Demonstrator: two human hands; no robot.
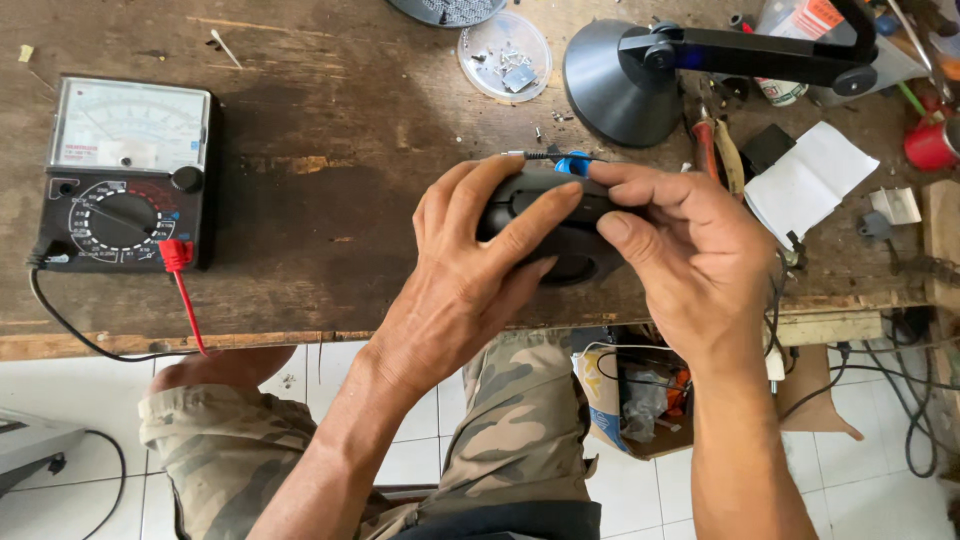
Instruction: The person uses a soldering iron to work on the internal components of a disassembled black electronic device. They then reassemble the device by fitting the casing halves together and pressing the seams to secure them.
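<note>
Black device (560,235), maybe computer mouse, clasped between left hand (470,270), right hand (690,250).

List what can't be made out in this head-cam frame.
- Black device, head view: mostly covered by the left hand and right hand; its kind is unclear.
- Clear lid: the small parts in it are too small to tell apart.
- Red cup: cut off by the right edge.
- Analog multimeter: dial setting too small to read.
</note>
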